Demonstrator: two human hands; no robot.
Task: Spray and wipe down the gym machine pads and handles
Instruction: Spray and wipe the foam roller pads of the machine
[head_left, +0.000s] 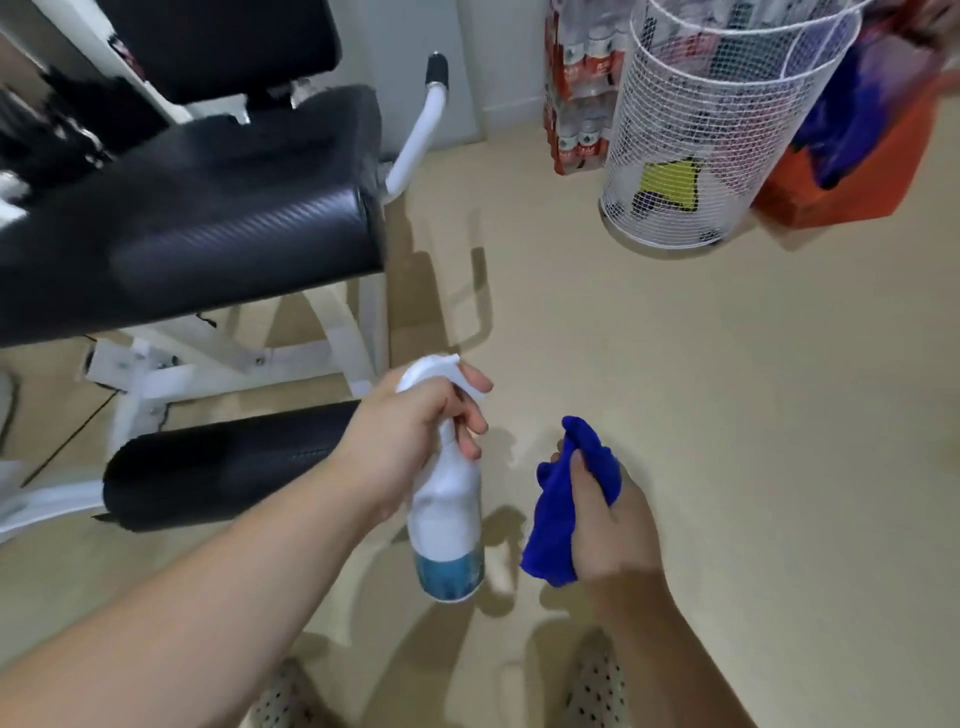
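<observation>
Black vinyl covers the gym machine on the left: a broad seat pad (208, 228), a back pad (223, 41) above it, and a low roller pad (218, 467) near the floor. All of them are carried on a white metal frame. A curved white handle (437, 67) with a dark grip rises beside the seat.

In the foreground, over a beige floor (727, 415), the left hand (410, 431) grips a white spray bottle (447, 514) by the neck. Its fingers are curled round the bottle and the forefinger lies along the trigger. The bottle holds a little blue liquid at the bottom. Its nozzle seems to point away from the machine towards open floor, though blur makes that hard to confirm.

Just beside it, not touching, the right hand (610, 530) holds a bunched blue cloth (553, 530), with the fingers closed around it and the thumb pressing it from the front. Neither bottle nor cloth touches any pad.

This looks like the moment before spraying, with both tools in hand and no surface yet being worked on. No wetness can be made out on the pads.

The next move probably calls for turning the nozzle left towards the roller pad or seat pad, the nearest surfaces. After squeezing the trigger, the cloth would be brought across to wipe.

A white wire basket (675, 130) of mixed items stands well apart at the upper right.
</observation>
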